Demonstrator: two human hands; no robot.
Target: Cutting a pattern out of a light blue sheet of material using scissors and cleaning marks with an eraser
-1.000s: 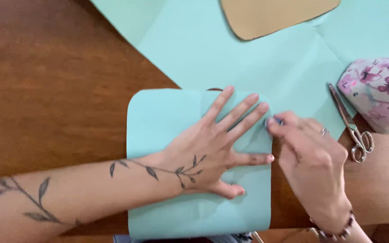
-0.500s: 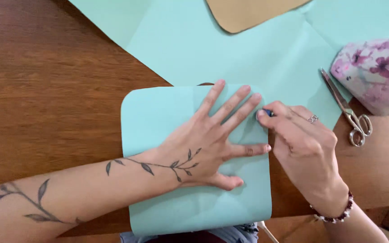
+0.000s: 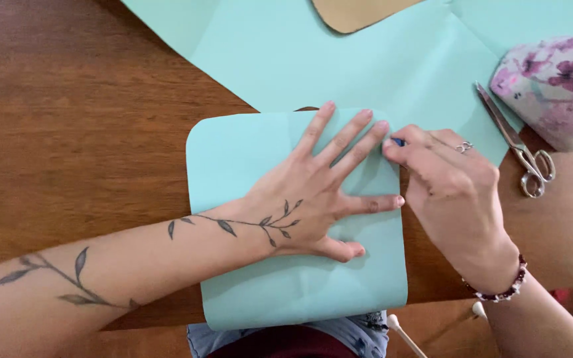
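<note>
Head view: left hand [image 3: 313, 192] lies flat, fingers spread, on the rounded turquoise sheet [image 3: 293, 278] on the table [image 3: 67, 132]; right hand [image 3: 445, 185] pinches a blue pen [image 3: 398, 141] at its edge. Easing pressure might let the sheet slide, skewing the line.

Left of the rounded paper piece [image 3: 286, 265] the bench [image 3: 74, 132] lies open to me. Right of it, scissors [image 3: 518, 149] and floral cloth [image 3: 558, 83] crowd my way; beyond it spreads the large paper sheet [image 3: 313, 59].
</note>
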